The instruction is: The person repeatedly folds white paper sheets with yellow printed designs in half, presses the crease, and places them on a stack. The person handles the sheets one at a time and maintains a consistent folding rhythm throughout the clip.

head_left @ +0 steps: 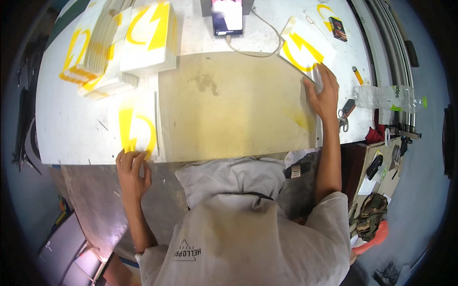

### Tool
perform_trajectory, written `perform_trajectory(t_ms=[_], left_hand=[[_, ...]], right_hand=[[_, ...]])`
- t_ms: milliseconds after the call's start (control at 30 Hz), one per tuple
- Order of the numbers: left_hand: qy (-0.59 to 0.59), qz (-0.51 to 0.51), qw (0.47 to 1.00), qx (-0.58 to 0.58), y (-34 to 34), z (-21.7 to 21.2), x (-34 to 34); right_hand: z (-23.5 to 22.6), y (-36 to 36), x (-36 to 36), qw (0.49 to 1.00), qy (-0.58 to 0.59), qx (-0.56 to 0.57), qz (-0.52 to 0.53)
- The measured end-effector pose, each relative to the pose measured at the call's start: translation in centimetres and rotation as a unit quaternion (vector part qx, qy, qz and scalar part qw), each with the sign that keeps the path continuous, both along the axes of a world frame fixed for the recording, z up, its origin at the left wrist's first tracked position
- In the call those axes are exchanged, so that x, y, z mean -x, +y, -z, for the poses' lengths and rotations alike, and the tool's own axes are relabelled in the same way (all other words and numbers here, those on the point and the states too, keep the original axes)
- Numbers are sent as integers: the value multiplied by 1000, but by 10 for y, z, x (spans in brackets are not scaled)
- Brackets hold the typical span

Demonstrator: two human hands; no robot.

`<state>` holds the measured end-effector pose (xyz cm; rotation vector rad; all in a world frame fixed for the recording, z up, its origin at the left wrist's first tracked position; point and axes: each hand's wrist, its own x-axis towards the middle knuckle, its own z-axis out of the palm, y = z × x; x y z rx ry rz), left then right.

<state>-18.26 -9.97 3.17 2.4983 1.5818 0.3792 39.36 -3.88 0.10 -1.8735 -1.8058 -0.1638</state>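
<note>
In the head view, the left hand point(132, 167) is at the worktop's near edge, left of the middle, its fingertips on the near end of a white card with a yellow mark point(137, 128). Its fingers are bent and close together, with the thumb off to the right; whether this grip pinches the card or only rests on it, I cannot tell. The card lies flat by the near edge of the worktop point(71, 128), just left of a large tan sheet point(234, 105) that spans the middle.

The right hand point(325, 90) reaches over the right side of that sheet. Its grip is spread, thumb well apart from the fingers, and the fingertips meet the near corner of another yellow-marked card point(307, 45), which lies askew toward the worktop's far right corner. The grip is not closed around it.

Tall stacks of similar cards point(149, 38) fill the far left corner. A phone point(228, 18) with a cable point(275, 51) is by the far edge. Along the right edge are a small dark pack point(338, 29), a lighter point(357, 75), keys point(343, 123) and a clear bottle point(381, 97) on its side.
</note>
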Motion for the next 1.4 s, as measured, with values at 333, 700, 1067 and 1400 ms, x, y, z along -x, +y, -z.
perform_trajectory(t_ms=[333,700,1067,1400], left_hand=[[-223,36,974,-21,9,-16,-71],[-661,-105,604,432,69,15,-181],[-696,-164,541,443,51,16,-166],[-621,-169,626,441,53,42,-160]], right_hand=[[3,6,-10,998,9,57,36],[-5,-93,150,943,26,36,-329],[6,-65,152,748,655,104,35],[-7,-76,115,620,766,155,-73]])
